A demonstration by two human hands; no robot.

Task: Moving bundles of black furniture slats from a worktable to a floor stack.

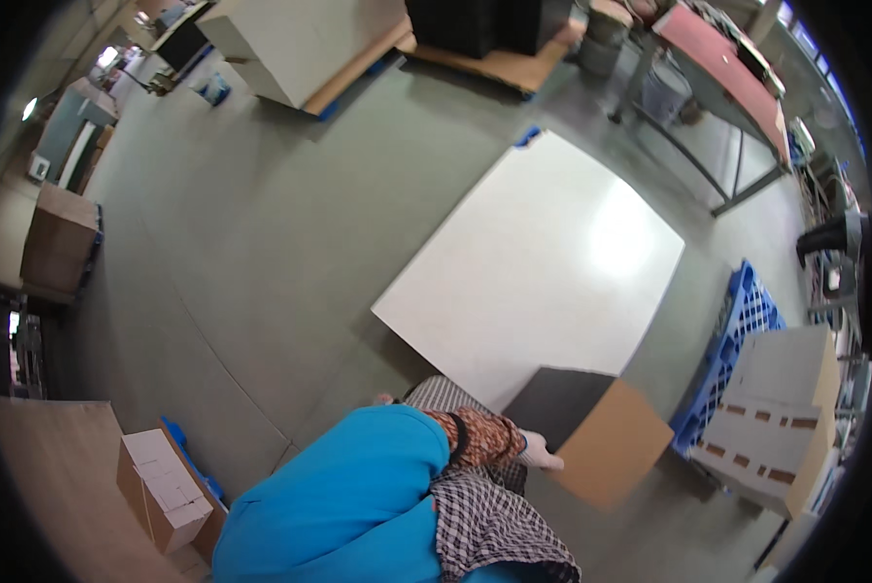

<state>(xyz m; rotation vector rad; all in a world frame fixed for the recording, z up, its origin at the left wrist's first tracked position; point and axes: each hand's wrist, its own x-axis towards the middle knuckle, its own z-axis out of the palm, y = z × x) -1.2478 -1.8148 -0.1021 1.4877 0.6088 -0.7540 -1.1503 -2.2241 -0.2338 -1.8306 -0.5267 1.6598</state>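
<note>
My left arm, in a blue sleeve with an orange-brown patterned cuff, reaches across to the right. At its end my left hand (539, 451) is closed on the near left edge of a cardboard sheet (615, 445), brown on one part. A dark grey panel (564, 398) adjoins the brown part; whether both are one piece I cannot tell. Just beyond lies a large white board (543, 262), its near corner overlapped by the dark panel. A black-and-white checked cloth (499, 525) hangs below my forearm. My right hand does not show.
At right a blue plastic pallet (732, 350) stands beside pale cartons (771, 428). A red-topped table (722, 73) is at far right. Large boxes (305, 44) rest on pallets at the back. Another carton (164, 486) sits at lower left, and a brown box (59, 238) farther left.
</note>
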